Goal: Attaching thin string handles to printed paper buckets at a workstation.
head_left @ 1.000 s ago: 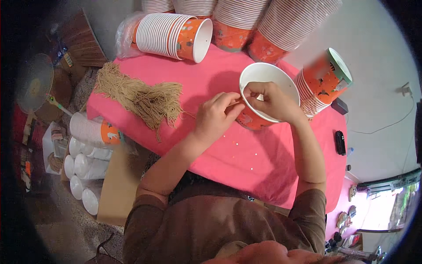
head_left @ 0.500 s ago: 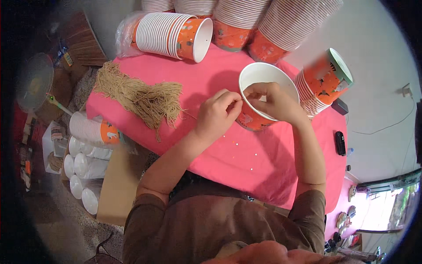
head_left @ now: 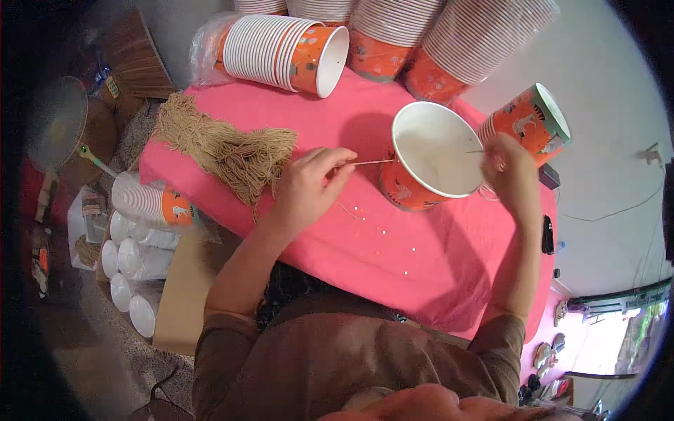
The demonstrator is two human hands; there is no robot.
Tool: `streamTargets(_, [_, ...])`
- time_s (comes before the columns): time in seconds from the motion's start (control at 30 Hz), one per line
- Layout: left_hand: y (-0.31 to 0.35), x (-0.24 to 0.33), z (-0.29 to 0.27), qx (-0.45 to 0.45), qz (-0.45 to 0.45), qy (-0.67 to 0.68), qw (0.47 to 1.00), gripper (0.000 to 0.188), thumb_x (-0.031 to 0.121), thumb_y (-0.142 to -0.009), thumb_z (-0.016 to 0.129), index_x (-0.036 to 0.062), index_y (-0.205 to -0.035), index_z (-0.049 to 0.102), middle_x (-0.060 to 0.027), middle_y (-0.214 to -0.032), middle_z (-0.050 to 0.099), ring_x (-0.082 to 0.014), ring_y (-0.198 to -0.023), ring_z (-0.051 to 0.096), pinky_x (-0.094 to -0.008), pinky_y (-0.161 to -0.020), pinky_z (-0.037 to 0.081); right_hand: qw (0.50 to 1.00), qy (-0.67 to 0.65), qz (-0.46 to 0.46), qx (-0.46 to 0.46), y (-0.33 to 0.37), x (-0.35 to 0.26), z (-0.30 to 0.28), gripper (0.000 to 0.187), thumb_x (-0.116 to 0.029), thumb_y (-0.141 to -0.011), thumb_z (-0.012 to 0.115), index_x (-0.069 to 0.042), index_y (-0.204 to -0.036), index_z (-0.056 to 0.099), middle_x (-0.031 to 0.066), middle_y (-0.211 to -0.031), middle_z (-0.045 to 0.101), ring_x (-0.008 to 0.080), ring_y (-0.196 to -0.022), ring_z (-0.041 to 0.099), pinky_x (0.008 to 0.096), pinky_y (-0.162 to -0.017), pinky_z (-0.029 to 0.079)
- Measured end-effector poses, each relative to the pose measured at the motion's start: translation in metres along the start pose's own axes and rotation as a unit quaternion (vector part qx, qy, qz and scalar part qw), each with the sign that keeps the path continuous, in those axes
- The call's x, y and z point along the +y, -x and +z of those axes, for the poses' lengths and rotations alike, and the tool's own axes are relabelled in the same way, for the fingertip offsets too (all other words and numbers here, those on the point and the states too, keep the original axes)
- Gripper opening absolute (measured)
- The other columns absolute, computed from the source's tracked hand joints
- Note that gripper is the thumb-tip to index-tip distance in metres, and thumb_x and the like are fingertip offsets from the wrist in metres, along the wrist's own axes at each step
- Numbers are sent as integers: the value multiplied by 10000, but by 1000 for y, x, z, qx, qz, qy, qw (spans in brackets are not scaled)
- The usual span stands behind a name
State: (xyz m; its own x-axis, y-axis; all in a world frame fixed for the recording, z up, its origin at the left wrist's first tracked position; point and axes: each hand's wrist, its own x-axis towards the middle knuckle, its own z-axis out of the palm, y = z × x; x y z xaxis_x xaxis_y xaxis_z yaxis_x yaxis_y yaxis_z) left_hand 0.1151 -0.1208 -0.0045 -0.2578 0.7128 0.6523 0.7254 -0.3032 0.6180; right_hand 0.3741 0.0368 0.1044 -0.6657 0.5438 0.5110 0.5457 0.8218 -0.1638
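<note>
An orange paper bucket (head_left: 411, 189) with a white rim stands upright on the pink cloth in front of me. My left hand (head_left: 316, 184) pinches a tan cord (head_left: 373, 162), which runs taut to the bucket's left wall just under the rim. At the right rim my right hand (head_left: 509, 167) is curled and somewhat blurred; a short length of cord shows across the bucket's mouth toward its fingers. A loose bundle of tan cords (head_left: 235, 158) lies left of my left hand. Right of the bucket, another orange paper bucket (head_left: 526, 125) leans upside down, partly behind my right hand.
Nested paper buckets (head_left: 281, 52) lie on their side at the back left; wrapped stacks (head_left: 484, 45) stand behind. A black object (head_left: 547, 235) sits at the table's right edge. Small white dots lie on the pink cloth (head_left: 365, 270). A cardboard box (head_left: 186, 298) with white-ended rolls stands lower left.
My hands have spread apart: the left away from the rim, the right out of the bucket's mouth to its right side. A taut cord now shows between my left hand and the bucket.
</note>
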Motion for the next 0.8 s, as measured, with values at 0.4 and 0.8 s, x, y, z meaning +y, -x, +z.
streamTargets(0.4, [14,-11,-37,-293,-129,489,812,160,-22,-898,503,-61,-981,634,-103,-889,674,-149,-822,651,-276,-745,530,931,281,211,-94,53,51,-38,99,-51,-760,573,-32,-858,580,153,-839,610,369,-799,596,450,-659,462])
streamTargets(0.8, [20,16,-11,-113,-103,344,927,89,-27,-886,580,-44,-936,651,-113,-945,666,-136,-834,650,-256,-749,532,908,-234,-103,-333,18,-8,6,252,-228,-901,619,-9,-1024,641,131,-931,637,287,-912,599,367,-802,476])
